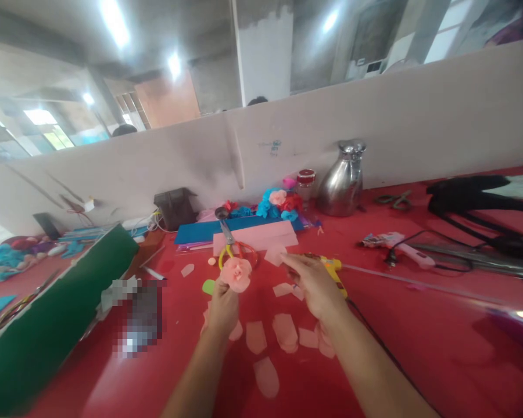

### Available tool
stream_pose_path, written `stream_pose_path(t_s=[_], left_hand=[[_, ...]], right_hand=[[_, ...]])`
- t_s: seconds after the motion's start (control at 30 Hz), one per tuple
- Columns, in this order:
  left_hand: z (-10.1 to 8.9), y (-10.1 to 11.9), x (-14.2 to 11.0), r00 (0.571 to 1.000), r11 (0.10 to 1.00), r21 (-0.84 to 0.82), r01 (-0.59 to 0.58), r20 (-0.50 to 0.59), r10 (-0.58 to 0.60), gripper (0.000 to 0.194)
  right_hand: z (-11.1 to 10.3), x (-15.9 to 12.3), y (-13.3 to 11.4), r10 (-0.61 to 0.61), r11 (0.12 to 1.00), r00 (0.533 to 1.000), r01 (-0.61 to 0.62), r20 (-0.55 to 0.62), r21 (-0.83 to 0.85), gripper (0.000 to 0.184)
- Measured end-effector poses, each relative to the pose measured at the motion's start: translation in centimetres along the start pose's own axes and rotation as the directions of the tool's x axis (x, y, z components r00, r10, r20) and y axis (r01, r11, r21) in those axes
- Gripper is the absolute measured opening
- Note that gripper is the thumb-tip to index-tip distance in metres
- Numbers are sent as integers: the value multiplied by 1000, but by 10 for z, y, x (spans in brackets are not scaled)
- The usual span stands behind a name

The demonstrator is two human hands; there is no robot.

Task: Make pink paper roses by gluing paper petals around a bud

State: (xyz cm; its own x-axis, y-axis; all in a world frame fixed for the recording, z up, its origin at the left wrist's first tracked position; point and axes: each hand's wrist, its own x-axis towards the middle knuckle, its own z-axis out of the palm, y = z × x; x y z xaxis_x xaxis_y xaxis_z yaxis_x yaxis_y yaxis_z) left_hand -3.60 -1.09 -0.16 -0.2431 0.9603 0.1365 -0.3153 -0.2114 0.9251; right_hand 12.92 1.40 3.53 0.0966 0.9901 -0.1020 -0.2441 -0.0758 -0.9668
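A pink paper flower [236,274] with ruffled layers is held upright in my left hand [224,307], its fingers closed below the bloom. My right hand [312,281] pinches a loose pink paper petal [273,255] at its fingertips, to the right of the flower and apart from it. Scissors [227,233] with yellow and orange handles lie just behind the flower. Several cut petals [256,337] are scattered on the red table between my forearms. Beyond my right hand lies a yellow glue gun [333,270], partly hidden by that hand.
Pink paper [268,233] and blue sheets [192,232] lie at the back, near finished flowers [279,202]. A steel jug [342,183] stands by the partition. On the right is a pink glue gun [401,247] with a cord; a green board [70,307] rises at left.
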Motion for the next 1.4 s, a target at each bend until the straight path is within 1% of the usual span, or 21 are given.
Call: stream_pose_path(t_s=[0.07,0.13,0.23,0.33,0.4,0.5,0.6,0.7,0.8,0.87,1.03,1.23,1.4], left_hand=[[3,2,1,1000,998,-54,-10,-13,9,19],[6,4,1,1000,996,-84,-16,-2,16,20],[8,5,1,1000,993,-114,13,23,-10,22],[10,4,-1,998,991,-128,49,39,-45,24],[12,4,-2,997,990,-125,63,52,-57,25],[14,3,-3,996,991,-113,72,64,-65,26],[15,1,-3,996,993,-97,68,62,-62,26],[16,-1,-3,997,993,-94,68,44,-64,24],[17,-1,-4,997,991,-111,78,31,-75,24],[18,-1,-5,996,989,-116,93,28,-90,26],[19,-1,-6,993,987,-111,115,34,-112,31],[18,-2,-7,993,991,-75,113,28,-112,32],[18,-3,-7,992,990,-66,128,18,-127,34]], right_hand=[[4,-3,0,-5,999,1000,4,20,54,25],[9,-7,-1,-12,995,999,8,40,99,25],[18,-15,-3,-17,990,998,9,58,140,25],[25,-23,-4,6,988,998,-14,56,155,26],[28,-26,-3,-4,990,998,-4,56,142,29],[31,-30,0,-67,994,996,62,55,93,31],[34,-34,0,-106,994,994,106,12,30,30],[38,-39,-3,-157,988,987,157,-31,-11,25],[42,-40,-3,-227,973,974,226,-8,-36,20],[43,-40,-1,-255,966,967,255,21,-40,20],[43,-39,4,-291,953,956,293,42,-75,23],[43,-41,1,-318,937,946,323,62,-132,24],[45,-42,2,-305,944,948,314,87,-106,25]])
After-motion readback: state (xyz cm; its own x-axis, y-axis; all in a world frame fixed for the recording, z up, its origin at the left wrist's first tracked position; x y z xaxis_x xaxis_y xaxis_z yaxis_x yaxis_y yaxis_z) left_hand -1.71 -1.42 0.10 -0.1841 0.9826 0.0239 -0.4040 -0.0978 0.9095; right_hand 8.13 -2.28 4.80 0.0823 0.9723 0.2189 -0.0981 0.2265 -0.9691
